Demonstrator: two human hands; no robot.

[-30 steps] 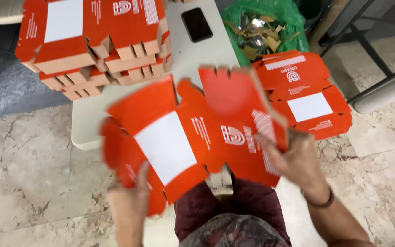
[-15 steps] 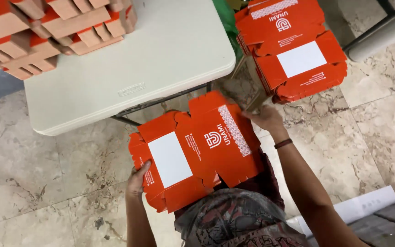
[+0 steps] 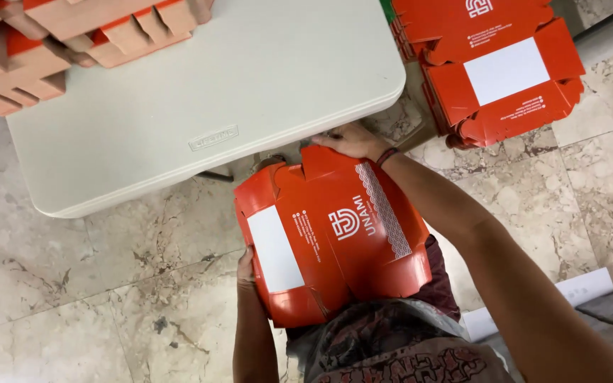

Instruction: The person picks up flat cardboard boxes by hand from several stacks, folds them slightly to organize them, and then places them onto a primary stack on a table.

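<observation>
A glossy orange cardboard box [image 3: 331, 237], flat-panelled with a white rectangle, is held over the lap below the pale matte surface [image 3: 207, 106]; its far edge is gripped by the right hand [image 3: 352, 142]; its near-left edge is clasped by the left hand [image 3: 245, 266].

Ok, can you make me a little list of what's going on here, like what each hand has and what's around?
In the hands: orange cardboard box with a white panel, partly folded
Left hand: gripping the box's near left edge
Right hand: on the box's far edge, by the table rim
Table: pale plastic, just beyond the box
On the table: stack of folded boxes, far left
Far right: pile of flat orange boxes
Floor: marbled tiles
</observation>
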